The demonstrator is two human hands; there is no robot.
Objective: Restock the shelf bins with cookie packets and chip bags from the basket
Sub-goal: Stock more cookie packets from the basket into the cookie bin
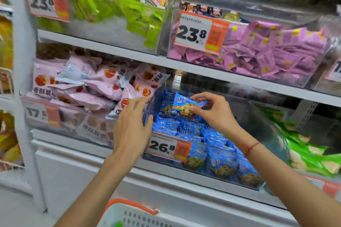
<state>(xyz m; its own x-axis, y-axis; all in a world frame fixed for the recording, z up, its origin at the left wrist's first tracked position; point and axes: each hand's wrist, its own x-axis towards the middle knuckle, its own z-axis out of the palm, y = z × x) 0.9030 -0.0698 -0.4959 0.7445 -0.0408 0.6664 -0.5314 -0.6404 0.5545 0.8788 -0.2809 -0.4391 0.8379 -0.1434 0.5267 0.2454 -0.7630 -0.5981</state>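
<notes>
White basket (132, 215) with an orange rim is sitting lowest and nearest, only its corner showing; contents can't be made out.

Above it, the person's left hand (131, 125) is lying with straight, relaxed fingers against the left wall of the clear bin (265, 125), thumb at the bin's front corner, fingertips reaching toward the neighbouring pink bags; it is gripping nothing. The right hand (214, 112), with a red string bracelet (251, 147) on its wrist, is pinching a cookie packet (186, 106) between thumb and curled fingers, holding it just over the pile inside the bin.

The packet is looking bright blue and glossy, with a rainbow stripe, white lettering and a picture of a chocolate-chip cookie on the front.

The bin is holding a heap of blue cookie packets (221, 160), piled to the front wall. A price tag (168, 146) reading 26.8 is sticking on the bin's front.

Left of it, another clear bin is overflowing with pink chip bags (88, 86). To the right, green packets (310, 156) are lying in the next bin.

One shelf up and farther back, lime-green sachets (118, 11) are filling the left bin and purple sachets (273, 49) the right one, each bin carrying a 23.8 tag.
</notes>
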